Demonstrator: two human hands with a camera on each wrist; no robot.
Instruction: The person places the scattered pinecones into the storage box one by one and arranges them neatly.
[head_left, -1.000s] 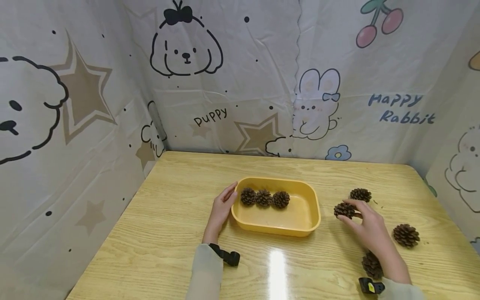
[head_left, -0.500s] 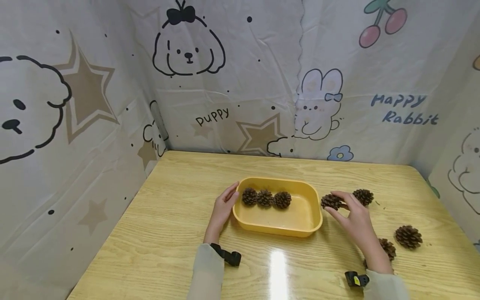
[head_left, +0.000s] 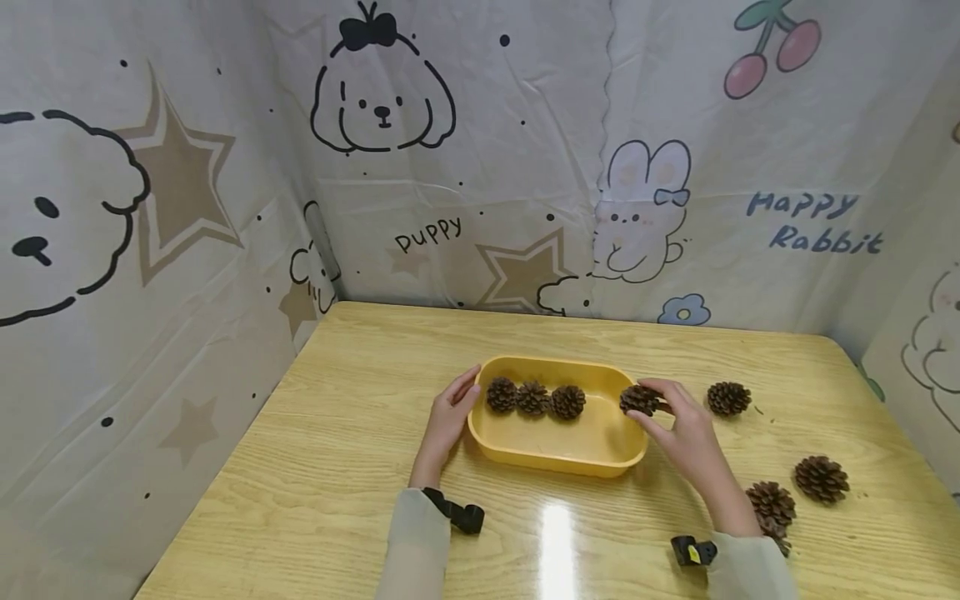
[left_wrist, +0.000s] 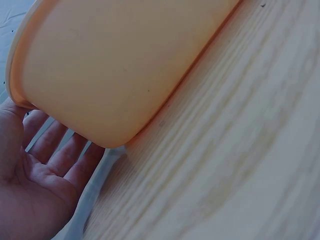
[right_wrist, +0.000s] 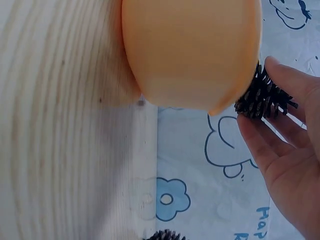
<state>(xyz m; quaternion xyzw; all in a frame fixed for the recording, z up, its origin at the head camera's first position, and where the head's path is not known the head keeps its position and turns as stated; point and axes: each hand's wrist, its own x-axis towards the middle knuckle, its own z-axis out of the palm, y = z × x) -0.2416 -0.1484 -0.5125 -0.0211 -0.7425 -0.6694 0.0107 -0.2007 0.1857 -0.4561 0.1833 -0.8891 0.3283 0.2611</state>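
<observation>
the wooden table (head_left: 345, 467) carries a yellow tray (head_left: 558, 457) with three pine cones (head_left: 534, 399) in a row along its far left side, and three loose cones (head_left: 772, 503) lie on the wood to the right. the left hand (head_left: 448, 415) rests with straight fingers against the tray's left end, holding nothing. the right hand (head_left: 686, 429) reaches in from the right and pinches a pine cone (head_left: 639, 400) at its fingertips, just over the tray's right rim, with bare tray floor to the cone's left.

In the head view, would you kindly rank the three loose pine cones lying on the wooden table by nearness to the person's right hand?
From the right hand:
1. Brown pine cone behind the hand, toward the back wall.
2. Brown pine cone beside the forearm, near the front edge.
3. Brown pine cone at far right.
</observation>
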